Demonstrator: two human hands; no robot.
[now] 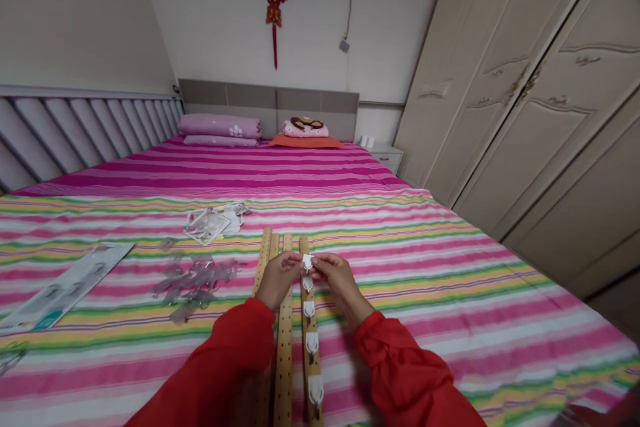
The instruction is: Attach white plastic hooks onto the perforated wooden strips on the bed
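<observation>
Between the fingertips of both hands is a small white hook (pixel 307 260), above the far part of a narrow wooden strip (pixel 311 320). My left hand (pixel 279 276) pinches it from the left, and my right hand (pixel 340 280) grips its right side. Whether it touches the wood, I cannot tell. Down the same strip sit several more white hooks (pixel 312 343) in a row. Left of it lie other wooden strips (pixel 285 353) with small holes along them, partly covered by my left hand and sleeve.
A pile of clear hooks (pixel 193 283) is to the left, with clear packaging (pixel 207 223) behind it. Farther left lies a long packaging card (pixel 75 283). Everything rests on a striped sheet (pixel 425 320) over the bed. Wardrobes (pixel 525 120) stand at the right.
</observation>
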